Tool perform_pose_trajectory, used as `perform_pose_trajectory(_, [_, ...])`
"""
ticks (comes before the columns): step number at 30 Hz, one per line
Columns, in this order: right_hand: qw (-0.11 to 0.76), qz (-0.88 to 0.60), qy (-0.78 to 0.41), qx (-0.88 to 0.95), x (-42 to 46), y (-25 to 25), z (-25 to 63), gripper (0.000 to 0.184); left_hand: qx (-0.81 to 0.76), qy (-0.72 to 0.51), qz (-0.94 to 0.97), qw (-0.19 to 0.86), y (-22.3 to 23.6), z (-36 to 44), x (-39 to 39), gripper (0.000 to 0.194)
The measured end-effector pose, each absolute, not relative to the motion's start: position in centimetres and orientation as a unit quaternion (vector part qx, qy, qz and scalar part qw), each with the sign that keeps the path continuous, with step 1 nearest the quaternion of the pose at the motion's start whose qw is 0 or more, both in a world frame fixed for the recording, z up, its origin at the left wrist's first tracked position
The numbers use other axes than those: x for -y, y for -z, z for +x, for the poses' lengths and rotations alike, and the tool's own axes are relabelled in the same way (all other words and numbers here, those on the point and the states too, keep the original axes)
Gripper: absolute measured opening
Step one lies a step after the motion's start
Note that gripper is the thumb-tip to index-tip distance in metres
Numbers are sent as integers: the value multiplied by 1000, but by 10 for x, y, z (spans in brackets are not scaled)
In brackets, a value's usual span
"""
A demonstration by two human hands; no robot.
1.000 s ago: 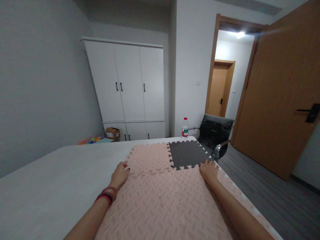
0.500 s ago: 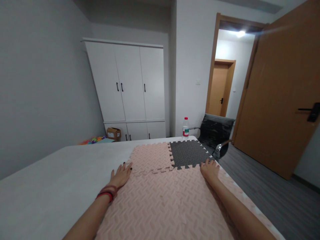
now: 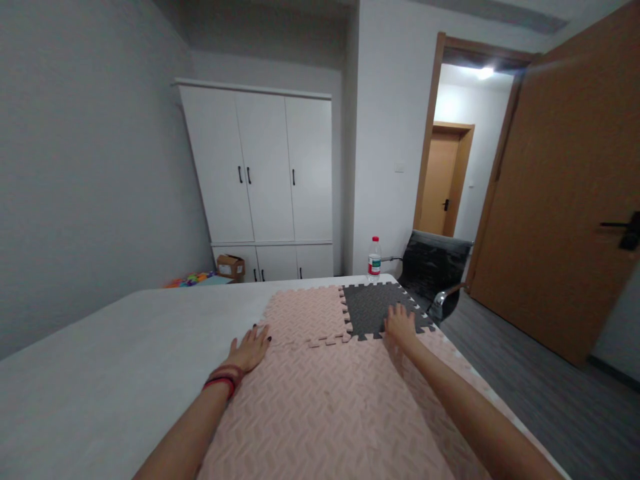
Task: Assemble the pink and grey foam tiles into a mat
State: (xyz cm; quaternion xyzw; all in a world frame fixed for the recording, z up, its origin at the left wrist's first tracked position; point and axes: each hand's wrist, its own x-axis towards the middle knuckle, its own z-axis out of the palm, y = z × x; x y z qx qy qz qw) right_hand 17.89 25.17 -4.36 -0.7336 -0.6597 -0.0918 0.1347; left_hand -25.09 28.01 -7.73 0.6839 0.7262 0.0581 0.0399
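Note:
Pink foam puzzle mats lie joined on a white bed, with a smaller pink tile and a dark grey tile at the far end. My left hand lies flat, fingers spread, at the left edge where the pink tiles meet. My right hand rests palm down on the seam between the grey tile and the big pink mat. Neither hand holds anything. Red bands circle my left wrist.
A water bottle stands at the bed's far corner. A black chair sits beyond it, near an open wooden door. A white wardrobe fills the back wall, with a cardboard box and colourful toys on the floor.
My right hand has slid left from the grey tile's right corner to its front edge. My left hand uncurled and flattened at the pink seam. The view shifted slightly.

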Motion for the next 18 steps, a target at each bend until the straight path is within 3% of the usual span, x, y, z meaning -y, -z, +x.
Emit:
perform_pose_trajectory(8, [134,-555,-14,821,-285,36,47,68,-722,-55,687,57,82,-253,-283,85])
perform_pose_trajectory(18, [105,-523,-131,835,-294,68,31,85,-712,-31,701,35,65,-245,-279,99])
